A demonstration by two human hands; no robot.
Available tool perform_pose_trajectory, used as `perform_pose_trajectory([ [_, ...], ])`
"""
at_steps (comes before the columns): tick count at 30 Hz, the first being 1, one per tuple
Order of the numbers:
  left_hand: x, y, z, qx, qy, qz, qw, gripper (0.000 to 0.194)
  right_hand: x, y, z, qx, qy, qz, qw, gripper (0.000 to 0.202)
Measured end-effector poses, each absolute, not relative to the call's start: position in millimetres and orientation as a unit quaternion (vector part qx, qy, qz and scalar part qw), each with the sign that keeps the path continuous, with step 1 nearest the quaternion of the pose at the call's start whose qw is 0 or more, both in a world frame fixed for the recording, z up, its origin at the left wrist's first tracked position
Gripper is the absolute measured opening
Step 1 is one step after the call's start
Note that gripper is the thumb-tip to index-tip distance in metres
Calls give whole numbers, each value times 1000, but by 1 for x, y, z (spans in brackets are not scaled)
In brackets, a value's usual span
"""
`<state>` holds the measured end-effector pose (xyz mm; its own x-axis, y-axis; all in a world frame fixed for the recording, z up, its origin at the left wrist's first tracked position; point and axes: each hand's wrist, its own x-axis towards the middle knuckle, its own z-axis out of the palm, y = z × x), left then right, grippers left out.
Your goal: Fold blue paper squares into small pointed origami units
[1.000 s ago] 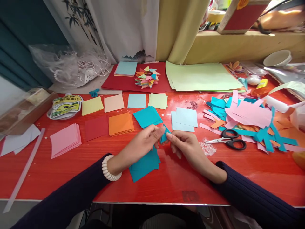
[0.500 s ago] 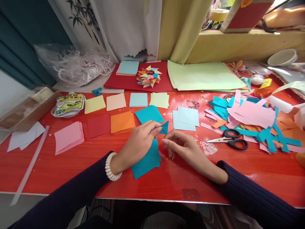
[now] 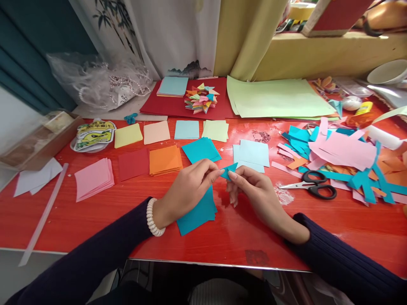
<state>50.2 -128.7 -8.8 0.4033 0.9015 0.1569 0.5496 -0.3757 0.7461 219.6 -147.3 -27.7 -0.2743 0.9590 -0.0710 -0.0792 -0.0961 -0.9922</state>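
A small folded blue paper triangle (image 3: 229,170) is held up above the red table, pinched from both sides. My left hand (image 3: 192,186), with a beaded bracelet at the wrist, grips its left end between thumb and fingers. On its lower right side, the thumb and forefinger of my right hand (image 3: 254,190) are closed on it. Loose blue paper squares (image 3: 197,216) lie under my left hand, which partly covers them. Just behind the hands is another stack of blue squares (image 3: 201,150). Light blue squares (image 3: 253,153) rest to the right of that stack.
Orange (image 3: 164,159), red (image 3: 133,164) and pink paper squares (image 3: 94,179) lie at the left. Black-handled scissors (image 3: 314,184) sit beside paper scraps (image 3: 345,152) at the right. A multicoloured folded-paper ring (image 3: 201,98) stands on red sheets (image 3: 152,103) at the back.
My right hand has come up to the blue paper triangle and now pinches it too. The triangle has shifted slightly right, and the camera view has moved a little.
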Motion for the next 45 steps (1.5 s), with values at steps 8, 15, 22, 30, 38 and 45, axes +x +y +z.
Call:
perform_pose_trajectory([
  [8, 52, -132, -12, 773, 470, 274, 326, 25, 219, -146, -28, -428, -515, 624, 403, 28],
  [15, 53, -133, -13, 727, 492, 287, 383, 27, 219, -146, -28, -424, -504, 645, 389, 28],
  [22, 53, -132, -11, 725, 499, 267, 392, 29, 219, -146, -27, -417, -512, 649, 379, 29],
  [30, 60, -137, -12, 717, 482, 274, 422, 27, 212, -153, -25, -405, -486, 690, 352, 28],
  [38, 56, -134, -7, 686, 450, 252, 513, 25, 214, -154, -27, -381, -469, 723, 335, 26],
  [45, 55, -135, -7, 636, 431, 287, 573, 25, 218, -154, -24, -368, -502, 729, 285, 27],
])
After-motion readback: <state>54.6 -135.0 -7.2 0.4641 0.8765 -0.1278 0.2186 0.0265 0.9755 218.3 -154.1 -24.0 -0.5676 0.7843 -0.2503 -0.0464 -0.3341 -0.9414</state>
